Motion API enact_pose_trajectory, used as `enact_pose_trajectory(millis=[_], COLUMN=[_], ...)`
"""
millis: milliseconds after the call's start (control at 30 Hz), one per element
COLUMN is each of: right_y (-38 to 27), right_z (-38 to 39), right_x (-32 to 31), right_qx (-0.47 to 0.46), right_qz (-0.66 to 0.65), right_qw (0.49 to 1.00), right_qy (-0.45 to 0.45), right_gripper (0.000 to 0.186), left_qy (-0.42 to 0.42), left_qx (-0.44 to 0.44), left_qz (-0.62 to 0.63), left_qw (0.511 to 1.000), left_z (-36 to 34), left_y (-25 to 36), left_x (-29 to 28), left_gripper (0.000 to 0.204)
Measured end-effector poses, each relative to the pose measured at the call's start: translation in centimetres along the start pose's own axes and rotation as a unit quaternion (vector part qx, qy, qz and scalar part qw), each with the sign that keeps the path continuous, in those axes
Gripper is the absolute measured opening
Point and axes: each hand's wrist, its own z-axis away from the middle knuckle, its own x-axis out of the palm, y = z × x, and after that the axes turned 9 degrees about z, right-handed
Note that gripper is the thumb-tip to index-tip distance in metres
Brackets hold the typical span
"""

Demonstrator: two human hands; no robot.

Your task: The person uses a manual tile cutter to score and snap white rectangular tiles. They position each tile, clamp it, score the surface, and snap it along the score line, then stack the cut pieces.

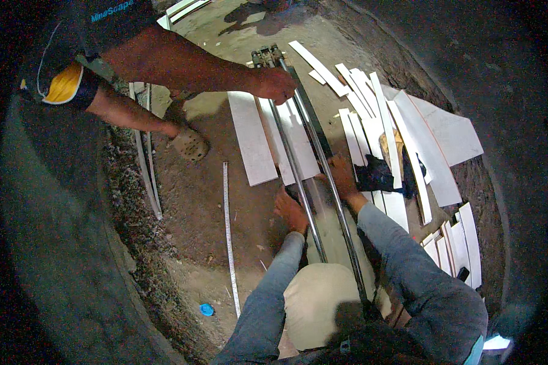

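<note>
A manual tile cutter (314, 210) with two long metal rails runs away from me along the ground. A white tile (298, 159) lies on its bed beneath the rails, its near edge close to both my hands. At the left side of the cutter, by the tile's near corner, rests my left hand (291, 210), fingers stretched out. My right hand (345, 177) is across from it by the right rail, thumb and fingers apart, partly hidden by the rail. Another person's hand (276, 84) reaches over the rails at the far end, its fingers closed near them.
Another white tile piece (251, 146) lies left of the cutter. Cut white strips (362, 94) and larger tile pieces (438, 128) are piled at the right, with a black cloth (374, 175) among them. A measuring tape (227, 225) and a blue cap (207, 309) lie left.
</note>
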Motion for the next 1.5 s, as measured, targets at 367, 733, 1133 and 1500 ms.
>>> enact_pose_trajectory(millis=[367, 733, 1133, 1500], right_y=[4.5, 2.2, 1.8, 1.9], right_z=[0.0, 0.7, 0.6, 0.8], right_x=[0.3, 1.6, 0.3, 0.4], right_qx=[0.037, 0.036, 0.002, 0.042], right_qz=[-0.012, 0.022, 0.03, -0.017], right_qw=[0.998, 0.995, 0.995, 0.996], right_qy=[0.055, 0.095, 0.095, 0.078], right_gripper=[0.051, 0.047, 0.042, 0.042], left_qy=[-0.002, -0.021, 0.002, -0.028], left_qx=[-0.045, -0.072, -0.032, -0.051], left_qz=[0.003, 0.025, -0.013, 0.009], left_qw=[0.999, 0.997, 0.999, 0.998], left_z=[-0.8, -1.0, -0.5, -0.3], left_y=[4.7, 3.1, 0.3, 1.2], left_x=[2.9, 1.2, 3.2, 2.6], left_gripper=[0.056, 0.055, 0.051, 0.053])
